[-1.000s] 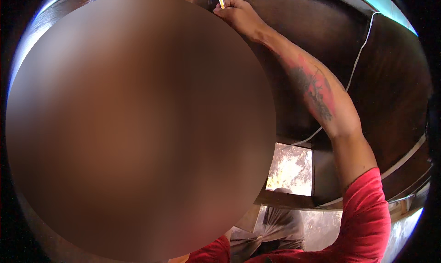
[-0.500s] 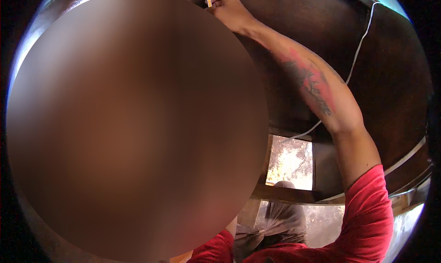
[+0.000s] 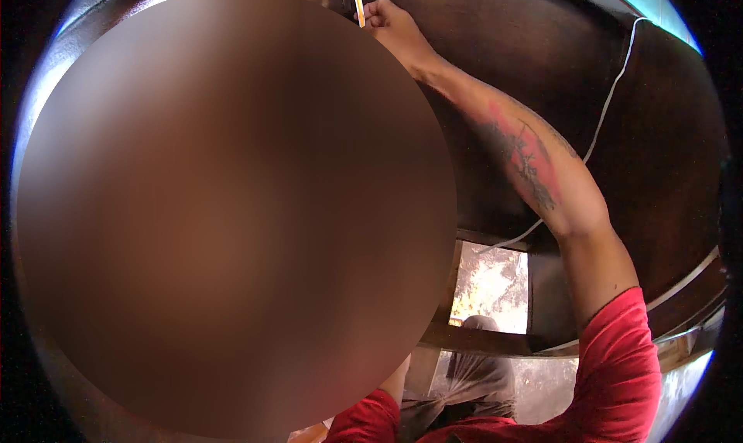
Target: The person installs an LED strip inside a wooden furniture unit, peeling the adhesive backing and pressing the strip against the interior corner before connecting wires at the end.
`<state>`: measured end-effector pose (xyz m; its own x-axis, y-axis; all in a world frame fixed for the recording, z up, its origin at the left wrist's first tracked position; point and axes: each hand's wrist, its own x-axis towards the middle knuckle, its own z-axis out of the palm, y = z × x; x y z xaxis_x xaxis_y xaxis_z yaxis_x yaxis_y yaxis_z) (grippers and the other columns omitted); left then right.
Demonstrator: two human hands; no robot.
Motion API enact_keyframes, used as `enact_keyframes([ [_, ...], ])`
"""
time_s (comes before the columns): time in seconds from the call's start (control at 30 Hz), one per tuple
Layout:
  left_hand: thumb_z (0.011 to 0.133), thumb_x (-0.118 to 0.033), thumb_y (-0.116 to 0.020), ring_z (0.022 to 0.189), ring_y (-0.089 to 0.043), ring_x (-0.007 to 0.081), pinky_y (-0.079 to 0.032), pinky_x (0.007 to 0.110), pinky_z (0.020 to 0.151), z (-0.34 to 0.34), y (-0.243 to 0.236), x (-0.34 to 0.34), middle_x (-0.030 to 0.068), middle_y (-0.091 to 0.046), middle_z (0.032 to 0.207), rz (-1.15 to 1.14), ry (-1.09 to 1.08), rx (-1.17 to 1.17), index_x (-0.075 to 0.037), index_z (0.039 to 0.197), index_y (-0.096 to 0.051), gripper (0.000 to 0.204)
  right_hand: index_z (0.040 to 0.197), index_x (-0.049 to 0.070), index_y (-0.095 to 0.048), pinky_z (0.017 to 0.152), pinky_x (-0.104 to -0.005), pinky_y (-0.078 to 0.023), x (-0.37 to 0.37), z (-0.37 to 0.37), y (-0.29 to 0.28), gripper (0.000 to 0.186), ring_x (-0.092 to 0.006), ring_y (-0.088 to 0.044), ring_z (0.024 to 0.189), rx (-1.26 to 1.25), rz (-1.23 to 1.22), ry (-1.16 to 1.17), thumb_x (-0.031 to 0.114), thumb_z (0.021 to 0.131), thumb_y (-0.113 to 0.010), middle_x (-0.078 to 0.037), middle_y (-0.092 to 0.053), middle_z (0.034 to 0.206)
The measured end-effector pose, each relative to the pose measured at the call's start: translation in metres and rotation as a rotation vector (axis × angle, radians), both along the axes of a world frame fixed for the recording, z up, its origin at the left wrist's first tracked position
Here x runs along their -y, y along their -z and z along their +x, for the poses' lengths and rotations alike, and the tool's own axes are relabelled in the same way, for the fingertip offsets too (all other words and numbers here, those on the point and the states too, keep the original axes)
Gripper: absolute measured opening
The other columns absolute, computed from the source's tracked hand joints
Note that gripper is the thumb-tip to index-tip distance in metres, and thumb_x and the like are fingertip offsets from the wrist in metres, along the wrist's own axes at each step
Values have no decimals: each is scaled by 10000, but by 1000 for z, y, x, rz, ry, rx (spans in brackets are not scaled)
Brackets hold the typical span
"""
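The right hand [image 3: 391, 26] is at the top centre, fingers curled in toward a narrow, flexible white-and-yellow strip [image 3: 357, 3]. The strip slants down from the upper edge to just beside the fingertips; a large round blurred patch covers part of the hand, so I cannot tell whether it grips the strip. Behind the hand stretches a dark brown, smooth wooden panel [image 3: 511, 36]. The right forearm [image 3: 507, 129], marked with a dark-and-red tattoo, runs down to the right from the wrist, bends at the elbow and enters a short red cloth sleeve [image 3: 619, 358]. A thin white cable [image 3: 611, 94] crosses the panel, passes behind the arm near the elbow and reappears beside a four-sided opening [image 3: 491, 284] with pale, mottled brightness beyond. Lower down are creased dark cloth [image 3: 476, 381] and the left red sleeve [image 3: 368, 418]; the left hand is hidden by the blur.
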<state>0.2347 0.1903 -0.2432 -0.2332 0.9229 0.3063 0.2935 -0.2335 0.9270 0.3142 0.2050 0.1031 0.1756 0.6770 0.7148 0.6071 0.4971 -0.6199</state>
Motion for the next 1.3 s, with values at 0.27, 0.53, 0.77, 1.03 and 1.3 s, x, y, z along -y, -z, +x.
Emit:
enact_keyframes([
  [0.27,762,-129,-647,773,-707,369,-546,468,714,-2,1,-7,200,-717,789,-36,-52,74,-48,828,-765,157,1434,-12,-280,898,-403,-519,4,-23,49,706,-300,-646,1001,166,447,157,-13,825,-638,-258,-447,1337],
  [0.53,710,-234,-835,748,-714,350,-555,440,675,-5,-5,-5,176,-738,854,-123,6,101,-46,954,-748,320,1012,-13,-629,733,-458,-540,29,-61,229,269,-389,-677,836,-154,-115,451,216,888,-700,-206,-679,881],
  [0.77,687,-282,-847,752,-718,357,-547,439,612,11,-4,8,179,-730,829,-134,31,11,-53,946,-750,359,941,-2,-720,744,-450,-543,15,-22,277,206,-416,-683,799,47,-440,572,166,848,-646,-233,-692,816],
  [1.03,718,-281,-812,739,-720,332,-545,441,618,4,-2,-4,159,-738,833,-303,81,61,-55,989,-743,360,1112,45,-701,849,-401,-519,18,-15,325,289,-335,-685,987,-239,-456,279,105,865,-565,-195,-706,1048],
  [1.3,876,-188,-589,935,-701,268,-535,404,767,-58,-31,-17,217,-715,1051,-753,422,407,42,1091,-697,333,1388,-37,-504,1066,-285,-366,27,-59,323,429,-187,-503,1285,-648,-476,-109,134,997,-460,-96,-556,1387],
])
